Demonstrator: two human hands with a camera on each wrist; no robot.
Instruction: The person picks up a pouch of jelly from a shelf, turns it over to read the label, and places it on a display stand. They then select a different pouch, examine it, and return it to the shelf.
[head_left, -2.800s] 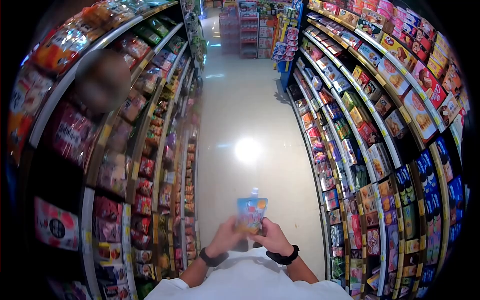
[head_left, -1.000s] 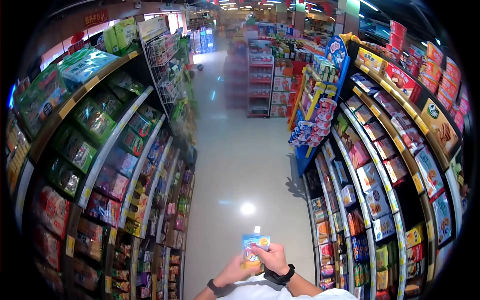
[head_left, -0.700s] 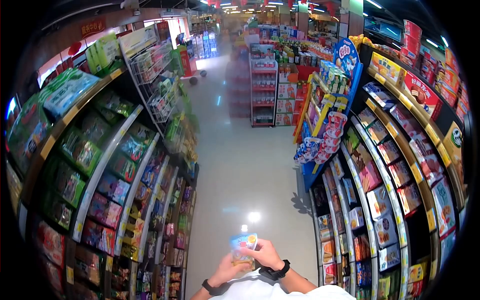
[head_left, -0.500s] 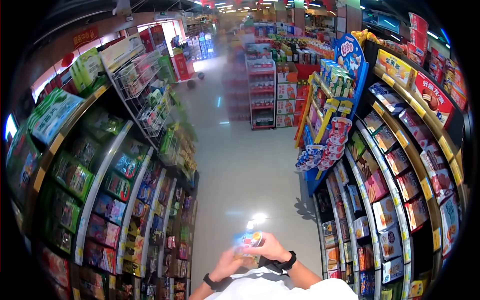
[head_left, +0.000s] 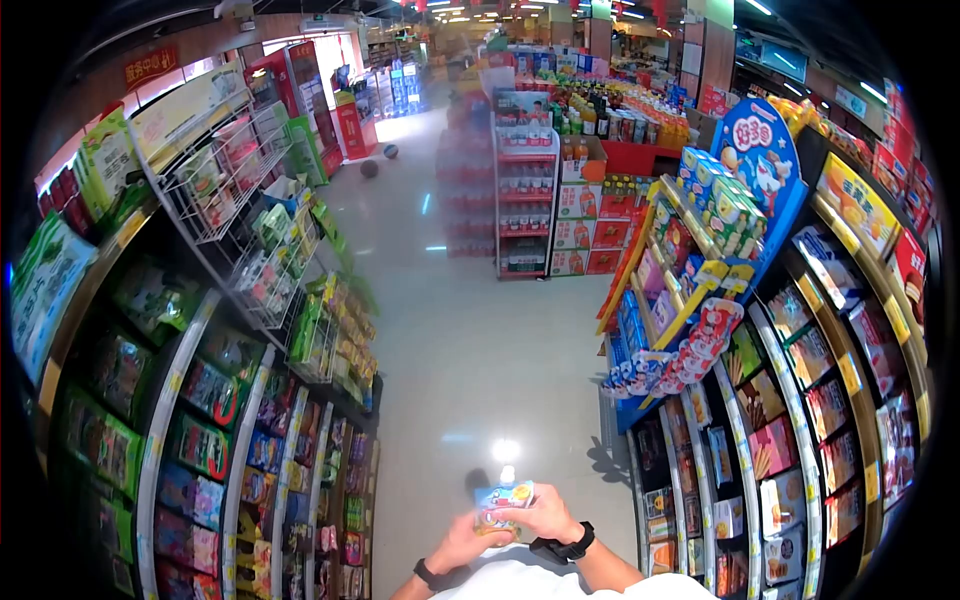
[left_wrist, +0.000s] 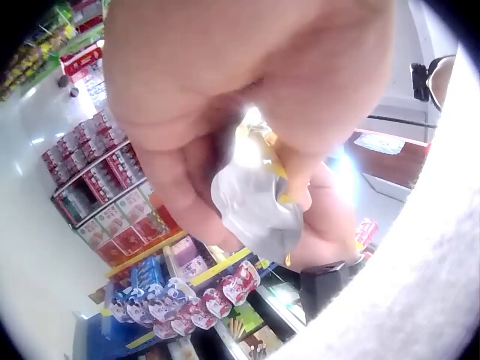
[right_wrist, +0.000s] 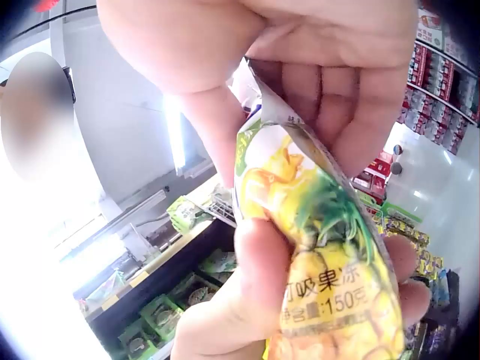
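Observation:
Both hands hold a spouted jelly pouch low in front of the white shirt. Its white cap points up and away from me. My left hand grips the lower left part. My right hand grips the right side, its thumb across the front. The right wrist view shows the pouch's printed face with yellow fruit and a pineapple, and the left thumb pressing its edge. In the left wrist view the silvery base shows between the fingers.
Snack shelves line the left, ending in a wire rack. Right-hand shelves end at a blue display stand. Pale floor runs between them toward a bottle rack. Two balls lie far ahead.
The view has tilted up from the aisle and moved forward, so the wire rack, blue stand and bottle rack look nearer. Both hands keep hold of the pouch; the right thumb now lies across its front.

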